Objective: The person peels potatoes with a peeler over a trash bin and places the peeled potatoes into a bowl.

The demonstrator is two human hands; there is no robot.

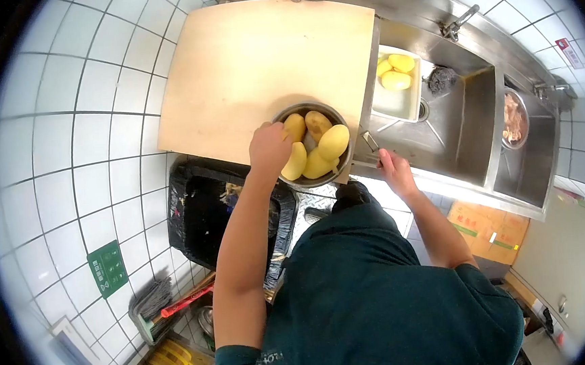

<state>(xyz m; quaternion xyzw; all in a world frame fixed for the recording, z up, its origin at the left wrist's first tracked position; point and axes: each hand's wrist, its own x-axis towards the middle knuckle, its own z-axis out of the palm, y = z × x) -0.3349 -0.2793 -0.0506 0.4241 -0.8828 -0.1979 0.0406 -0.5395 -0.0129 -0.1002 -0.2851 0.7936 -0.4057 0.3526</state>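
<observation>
A metal bowl [346, 158] sits at the cutting board's front edge. Several potatoes [334, 141] lie in it, some peeled pale yellow and some with brown skin. My left hand [270, 148] is at the bowl's left side, fingers curled over the rim beside an unpeeled potato [295, 127]; whether they grip the potato or the rim is hidden. In my right hand [395, 170] is a peeler [369, 140], its head pointing up and left, over the sink's front edge to the right of the bowl.
A white tray [394, 111] with peeled potatoes stands in the sink [465, 130], near a dark scrubber [442, 80]. A bowl of meat [514, 118] sits in the far-right basin. The wooden cutting board [263, 55] lies left of the sink. Below it stands a black-lined bin [200, 219].
</observation>
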